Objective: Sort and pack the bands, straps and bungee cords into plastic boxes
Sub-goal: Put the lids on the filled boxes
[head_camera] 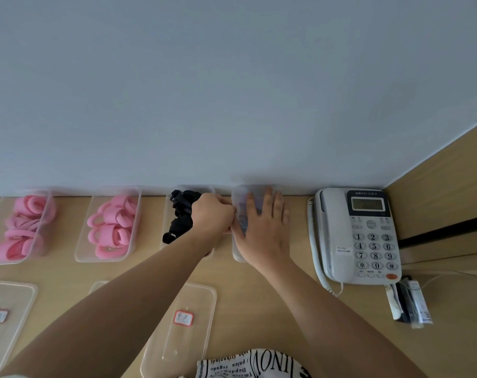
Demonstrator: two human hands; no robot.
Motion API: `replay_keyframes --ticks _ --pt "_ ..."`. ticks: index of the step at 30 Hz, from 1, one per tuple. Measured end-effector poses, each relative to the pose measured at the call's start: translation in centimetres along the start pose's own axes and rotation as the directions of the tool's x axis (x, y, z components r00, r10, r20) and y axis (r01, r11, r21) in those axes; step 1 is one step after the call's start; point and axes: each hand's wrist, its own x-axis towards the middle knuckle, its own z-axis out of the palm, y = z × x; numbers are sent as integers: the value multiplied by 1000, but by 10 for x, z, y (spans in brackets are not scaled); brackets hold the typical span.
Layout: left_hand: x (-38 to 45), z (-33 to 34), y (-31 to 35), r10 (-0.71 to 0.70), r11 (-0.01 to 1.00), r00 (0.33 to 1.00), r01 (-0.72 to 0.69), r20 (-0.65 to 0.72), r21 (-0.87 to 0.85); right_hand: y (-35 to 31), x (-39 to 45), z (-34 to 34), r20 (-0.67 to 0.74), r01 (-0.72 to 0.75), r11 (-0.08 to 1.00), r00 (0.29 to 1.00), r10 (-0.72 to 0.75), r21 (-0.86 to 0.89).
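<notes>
Against the back wall, on the wooden surface, our right hand lay flat with straight fingers pressing the lid of the fourth box, while our left hand curled its fingers at that box's left edge; whether they pinched the rim we could not tell. We judged this box light, its thin plastic flexible and a little slippery, so it was best held at the rim and pressed near the corners. Its contents looked dark and bluish but blurred. Beside it, an open box held black straps, soft and likely to spring up. Two more open boxes held pink bands and more pink bands. Loose lids lay nearer us, and a telephone stood to the right.
</notes>
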Motion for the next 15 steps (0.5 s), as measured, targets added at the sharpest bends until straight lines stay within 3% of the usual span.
replay_keyframes --ticks 4,10,15 --pt "6 2 2 36 995 999 -37 21 96 0 0 -1 15 19 1000 1000 -19 -14" --pt "12 3 2 14 995 1000 -16 20 101 3 5 -2 60 31 999 998 -29 -44" --pt "9 4 0 202 921 979 -192 6 338 13 7 -1 41 71 995 997 -68 -65"
